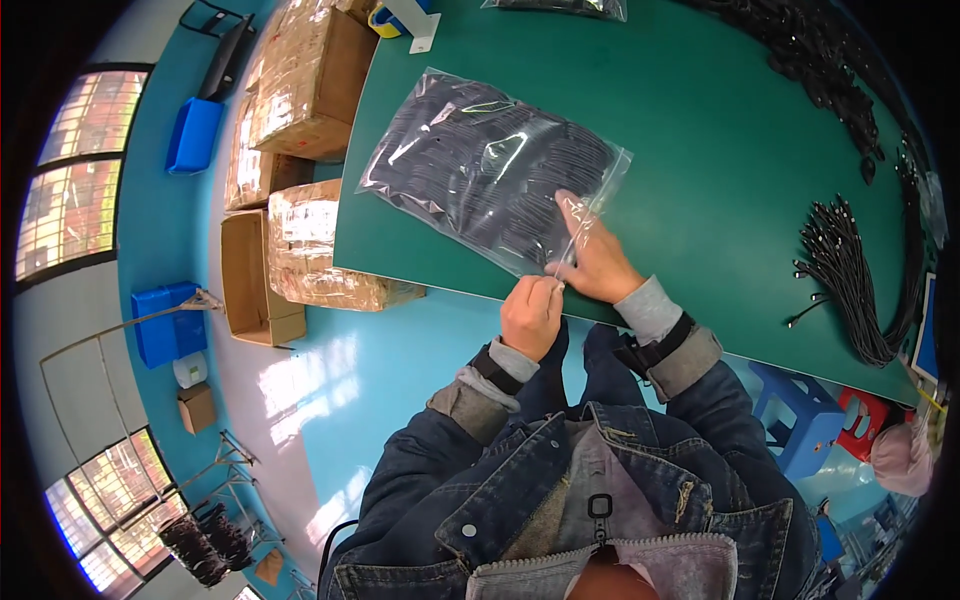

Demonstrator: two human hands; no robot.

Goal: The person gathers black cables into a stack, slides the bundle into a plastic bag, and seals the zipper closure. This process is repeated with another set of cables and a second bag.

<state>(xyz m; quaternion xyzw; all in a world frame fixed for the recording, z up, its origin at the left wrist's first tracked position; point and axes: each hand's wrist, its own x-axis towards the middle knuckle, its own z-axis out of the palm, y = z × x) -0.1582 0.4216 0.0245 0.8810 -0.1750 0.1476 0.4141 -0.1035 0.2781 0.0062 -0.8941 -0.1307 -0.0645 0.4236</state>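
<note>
A clear plastic bag (480,165) full of coiled black cables lies flat and slantwise on the green table, its right end reaching toward me. At that end's near corner, my left hand (532,315) is closed, pinching the bag's edge between thumb and fingers just past the table's front edge. My right hand (598,260) rests on the same end with its fingers stretched out and the thumb apart, the tip close to my left fingers. Shiny film crosses the right fingers; whether they lie inside the bag I cannot tell.
On the green table (700,190), a bundle of black cables (840,260) lies at the right, with more black cables (820,70) at the far right. Another filled bag (560,8) is at the far edge. Taped cardboard boxes (310,85) stand left; a blue stool (800,420) is lower right.
</note>
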